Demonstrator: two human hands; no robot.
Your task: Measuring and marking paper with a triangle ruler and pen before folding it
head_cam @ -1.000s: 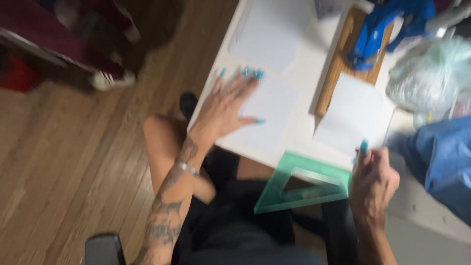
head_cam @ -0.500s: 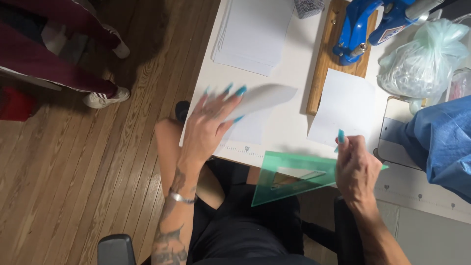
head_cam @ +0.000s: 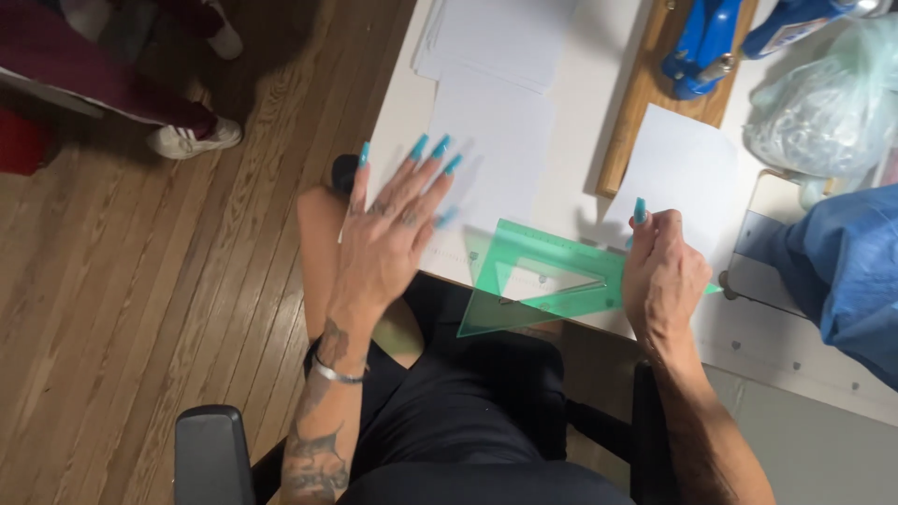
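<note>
Right hand: the right hand (head_cam: 662,281) is closed in a grip on one end of the green set square (head_cam: 538,281), the fingers curled round its edge and one turquoise nail raised above the knuckles.
Set square: a see-through green triangle, held flat and low over the near edge of the white table (head_cam: 589,103); most of it juts out to the left of the gripping fingers, and one corner overhangs the lap.
Left hand: the left hand (head_cam: 388,234) is open and holds nothing, its fingers spread and pointed away from the body, blurred; whether the palm touches the sheet cannot be told.
Paper under the left hand: a white sheet (head_cam: 491,150) lies on the table, its near end beneath the left fingertips and just beside the set square's long edge.
Other paper: a stack of white sheets (head_cam: 496,37) is seen farther off, and a single sheet (head_cam: 678,173) lies just beyond the right hand.
Surroundings: a wooden board (head_cam: 645,103) carries a blue tool (head_cam: 702,42); a clear plastic bag (head_cam: 828,103) and blue cloth (head_cam: 847,271) are at the right.
</note>
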